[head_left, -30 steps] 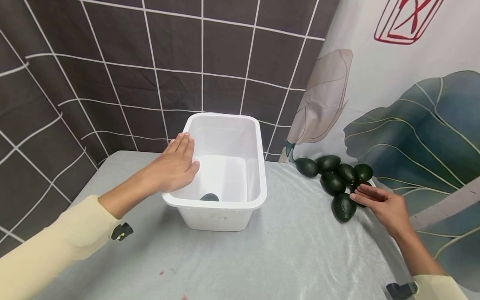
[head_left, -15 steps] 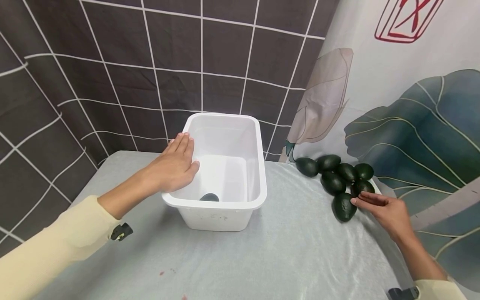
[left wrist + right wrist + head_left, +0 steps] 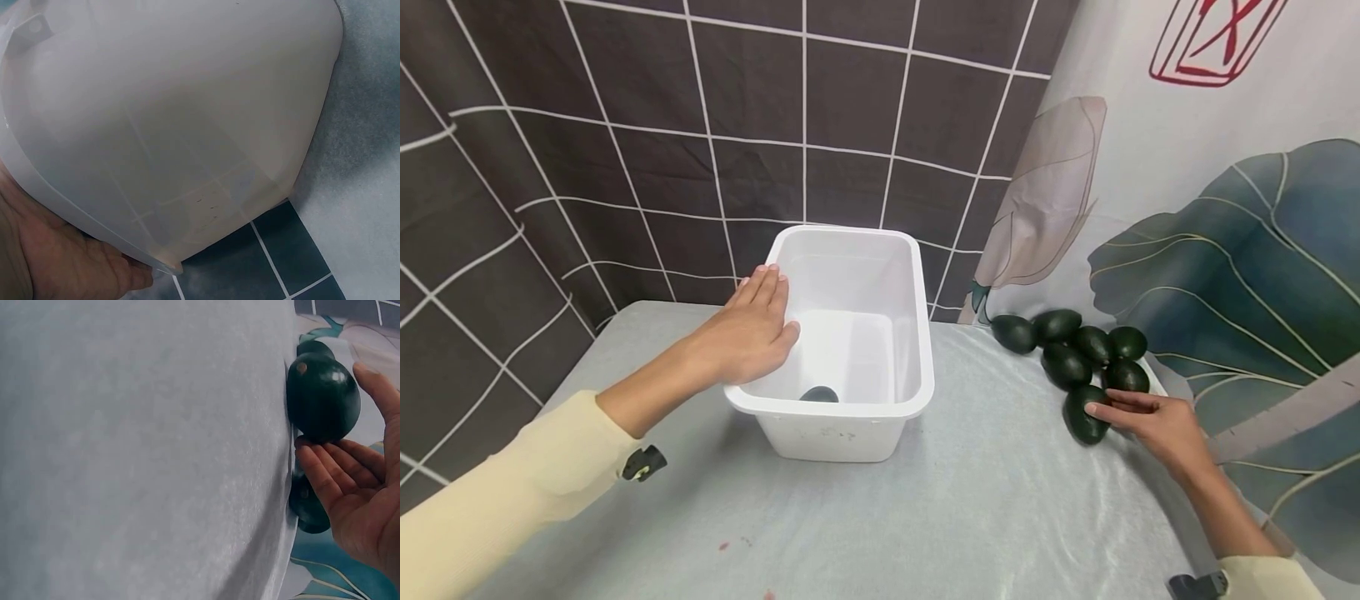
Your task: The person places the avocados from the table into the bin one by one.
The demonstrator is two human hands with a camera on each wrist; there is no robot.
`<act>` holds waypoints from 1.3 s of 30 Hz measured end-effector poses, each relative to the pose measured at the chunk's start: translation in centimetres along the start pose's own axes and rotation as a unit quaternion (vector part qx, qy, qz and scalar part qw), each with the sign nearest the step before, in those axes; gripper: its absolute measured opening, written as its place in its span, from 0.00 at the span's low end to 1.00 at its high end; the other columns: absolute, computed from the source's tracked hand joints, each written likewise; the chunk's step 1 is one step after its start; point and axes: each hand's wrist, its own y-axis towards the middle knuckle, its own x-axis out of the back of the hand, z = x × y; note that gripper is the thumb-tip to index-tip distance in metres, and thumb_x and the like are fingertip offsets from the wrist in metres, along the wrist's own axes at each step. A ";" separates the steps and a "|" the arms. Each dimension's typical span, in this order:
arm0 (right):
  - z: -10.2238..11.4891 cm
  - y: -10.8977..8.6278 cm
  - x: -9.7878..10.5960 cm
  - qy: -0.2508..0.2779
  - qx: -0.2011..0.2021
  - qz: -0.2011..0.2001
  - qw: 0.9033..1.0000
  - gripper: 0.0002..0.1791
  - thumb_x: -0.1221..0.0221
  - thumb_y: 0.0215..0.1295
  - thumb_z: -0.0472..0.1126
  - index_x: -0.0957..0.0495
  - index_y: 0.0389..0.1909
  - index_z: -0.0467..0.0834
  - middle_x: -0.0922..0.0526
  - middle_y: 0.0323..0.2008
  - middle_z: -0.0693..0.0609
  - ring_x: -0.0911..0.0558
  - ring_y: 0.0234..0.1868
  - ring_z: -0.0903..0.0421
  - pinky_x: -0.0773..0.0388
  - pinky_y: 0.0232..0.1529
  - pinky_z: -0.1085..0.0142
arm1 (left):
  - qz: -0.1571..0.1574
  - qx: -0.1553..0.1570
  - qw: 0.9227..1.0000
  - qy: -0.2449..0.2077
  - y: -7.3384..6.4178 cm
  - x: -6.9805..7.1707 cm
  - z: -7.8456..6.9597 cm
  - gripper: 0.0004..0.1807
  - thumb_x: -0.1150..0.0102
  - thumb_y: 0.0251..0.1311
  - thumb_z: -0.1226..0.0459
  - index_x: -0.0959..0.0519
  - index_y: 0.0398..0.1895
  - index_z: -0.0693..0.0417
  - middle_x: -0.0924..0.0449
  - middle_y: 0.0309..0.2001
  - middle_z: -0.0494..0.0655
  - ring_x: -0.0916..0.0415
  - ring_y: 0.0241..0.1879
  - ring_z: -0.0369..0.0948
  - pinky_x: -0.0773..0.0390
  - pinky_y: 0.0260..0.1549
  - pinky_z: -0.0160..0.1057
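Note:
My left hand (image 3: 752,329) rests with straight fingers on the left rim of a white plastic tub (image 3: 850,408). In the left wrist view, that hand (image 3: 69,256) lies along the rim outside the tub's wall (image 3: 187,125). A dark rounded thing (image 3: 818,395) shows inside the tub, mostly hidden by the front wall. At the right, my right hand (image 3: 1157,421) is at the nearest avocado (image 3: 1084,417) of a group. In the right wrist view, the fingers of this hand (image 3: 369,494) reach the side of an avocado (image 3: 323,397), with the thumb spread beside it.
Several more avocados (image 3: 1066,367) lie close together beyond the right hand, near the table's right edge. Grey cloth covers the table (image 3: 970,500). A dark gridded curtain (image 3: 850,100) stands behind the tub, and a leaf-patterned curtain (image 3: 1225,267) hangs at the right.
My right hand has moved down and slightly left, from over the right-hand avocado to the nearest one, uncovering the one behind. The left hand and tub have stayed still.

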 end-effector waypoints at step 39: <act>0.3 1.7 0.5 0.077 0.064 0.020 0.995 0.42 0.21 0.70 0.55 0.21 0.79 0.41 0.22 0.45 0.90 0.21 0.46 0.89 0.20 0.43 0.84 | -0.002 0.000 1.000 -0.005 -0.1 0.1 0.0 0.43 0.67 0.87 0.52 0.59 0.89 0.77 0.68 0.92 0.74 0.73 0.93 0.67 0.64 0.92 0.66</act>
